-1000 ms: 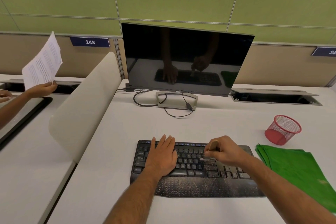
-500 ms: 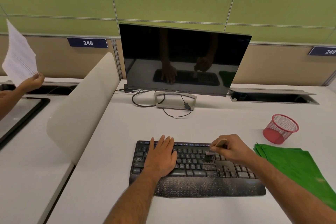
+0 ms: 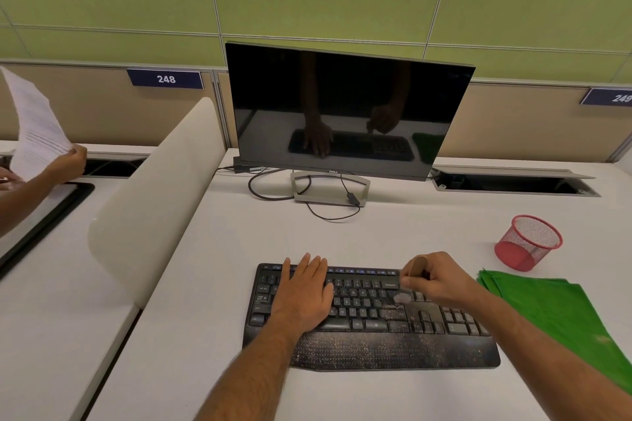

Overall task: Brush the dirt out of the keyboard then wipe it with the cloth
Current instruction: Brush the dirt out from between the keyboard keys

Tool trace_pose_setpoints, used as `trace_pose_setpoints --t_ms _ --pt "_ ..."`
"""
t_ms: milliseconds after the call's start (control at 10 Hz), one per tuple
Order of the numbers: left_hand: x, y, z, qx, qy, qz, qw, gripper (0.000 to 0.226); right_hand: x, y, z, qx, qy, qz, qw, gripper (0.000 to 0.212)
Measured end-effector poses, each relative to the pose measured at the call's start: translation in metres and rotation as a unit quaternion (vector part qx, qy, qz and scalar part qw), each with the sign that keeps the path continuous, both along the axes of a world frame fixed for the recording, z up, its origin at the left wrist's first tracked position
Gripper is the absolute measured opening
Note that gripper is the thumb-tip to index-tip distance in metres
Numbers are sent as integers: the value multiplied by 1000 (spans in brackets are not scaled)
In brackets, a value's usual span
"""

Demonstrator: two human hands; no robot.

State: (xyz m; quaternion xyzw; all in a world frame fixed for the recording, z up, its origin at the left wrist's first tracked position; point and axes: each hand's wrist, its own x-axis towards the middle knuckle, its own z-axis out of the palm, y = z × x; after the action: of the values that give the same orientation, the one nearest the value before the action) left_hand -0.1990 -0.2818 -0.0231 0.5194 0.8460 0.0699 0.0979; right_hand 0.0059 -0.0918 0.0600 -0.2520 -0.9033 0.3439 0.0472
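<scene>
One keyboard [image 3: 369, 318], one brush [image 3: 408, 280], one cloth [image 3: 561, 311]

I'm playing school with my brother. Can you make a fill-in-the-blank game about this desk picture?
1. The left hand lies flat on the black ____.
2. The right hand holds a small ____ over the keys.
3. The folded cloth beside the keyboard is ____ in colour.
4. The red mesh cup stands on the desk to the ____ of the monitor.

Missing words: keyboard; brush; green; right
</scene>
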Motion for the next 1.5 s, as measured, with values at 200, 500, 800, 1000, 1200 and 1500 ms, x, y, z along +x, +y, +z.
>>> trace_pose_setpoints --t_ms 200,500,800,1000,1200,1500 --pt "0 0 0 0 2 0 1000 60 -25 -19 3 -6 24 13 1000 13" --pt "-1 0 -3 2 6 -1 1000 60 -39 -27 -3 13 -42 21 999 12" --pt "-2 0 -4 8 -1 0 1000 59 -25 -1 7 99 -118 17 988 9" --pt "-1 0 -3 5 0 0 1000 60 -23 1 8 95 -89 6 992 10" --pt "-2 1 -3 7 4 0 1000 60 -28 -32 8 -31 17 41 999 7" --pt "-2 1 -4 6 3 0 1000 60 -26 -18 3 21 -73 44 996 5"
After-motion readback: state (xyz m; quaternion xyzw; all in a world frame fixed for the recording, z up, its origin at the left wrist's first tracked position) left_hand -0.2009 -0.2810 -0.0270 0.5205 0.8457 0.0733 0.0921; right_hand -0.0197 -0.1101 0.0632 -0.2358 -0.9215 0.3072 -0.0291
